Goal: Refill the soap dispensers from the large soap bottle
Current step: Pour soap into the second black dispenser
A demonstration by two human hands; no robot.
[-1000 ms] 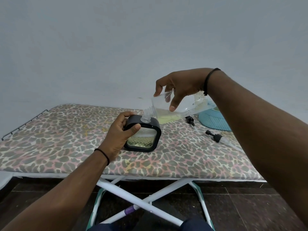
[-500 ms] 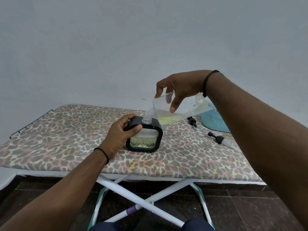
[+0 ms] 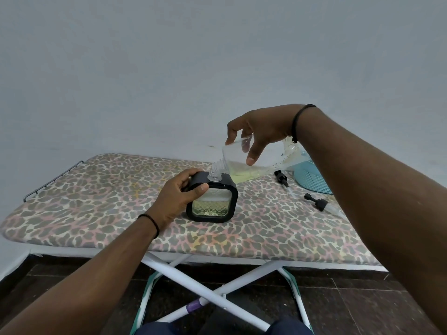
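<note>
A square black-framed soap dispenser (image 3: 212, 203) stands upright on the leopard-print ironing board (image 3: 96, 204), about half full of pale yellow soap. My left hand (image 3: 177, 197) grips its top left corner. My right hand (image 3: 260, 131) holds the large clear soap bottle (image 3: 244, 163) tilted down to the left, its threaded neck resting in the dispenser's open mouth. Yellow soap pools along the bottle's lower side. Two black pump heads with clear tubes lie on the board to the right, one (image 3: 281, 178) farther back, the other (image 3: 316, 203) nearer.
A turquoise mesh basket (image 3: 310, 180) sits at the board's back right, partly behind my right forearm. A metal rest rail (image 3: 52, 180) sticks out at the board's left end. White crossed legs (image 3: 208, 286) and a dark tiled floor lie below. A plain wall stands behind.
Both hands hold the same grips. The soap level in the dispenser has risen slightly. The view has shifted a little.
</note>
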